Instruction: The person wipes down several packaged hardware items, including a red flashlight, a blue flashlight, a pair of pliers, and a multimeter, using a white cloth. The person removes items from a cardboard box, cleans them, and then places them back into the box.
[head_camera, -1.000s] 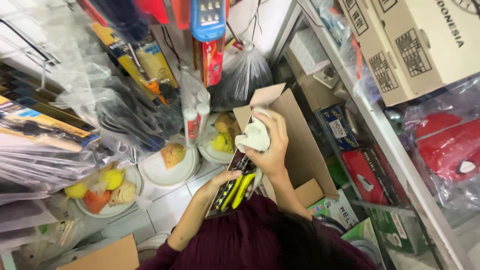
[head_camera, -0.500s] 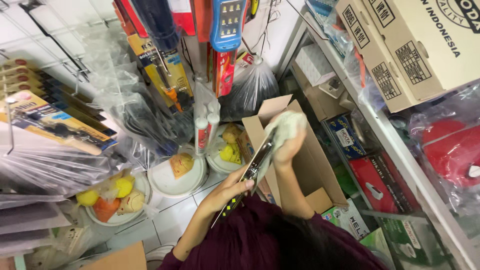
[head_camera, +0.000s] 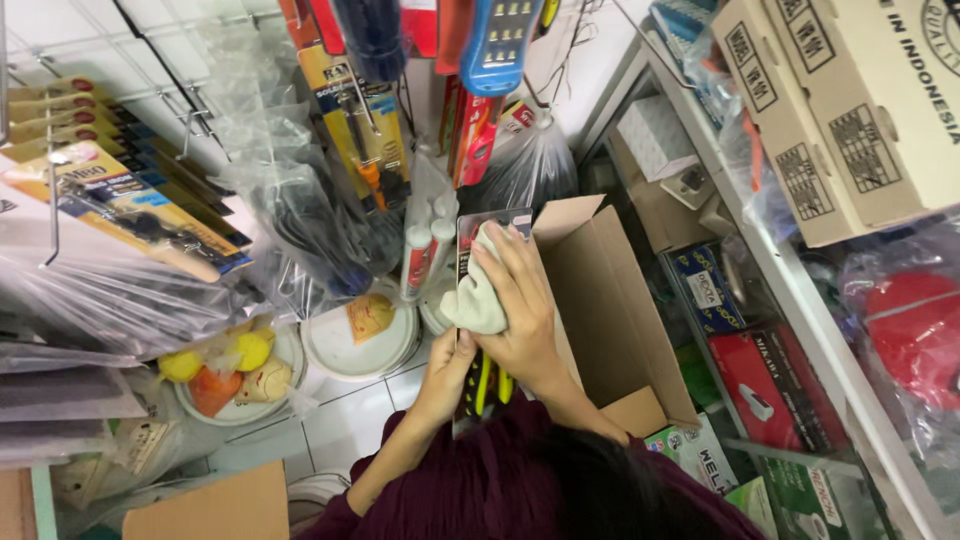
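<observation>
The left hand (head_camera: 445, 372) grips the lower end of a carded tool pack (head_camera: 480, 300), fingers clamped on its edge; its long axis runs up past them. The right hand (head_camera: 520, 310) presses a pale cloth (head_camera: 475, 295) against its face, fingers closed on the cloth, beside an open cardboard box (head_camera: 610, 300).

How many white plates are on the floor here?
3 can be seen. One plate of fruit at the left, one plate with a wrapped snack in the middle, and one plate edge beside the left hand. Others may be hidden.
</observation>
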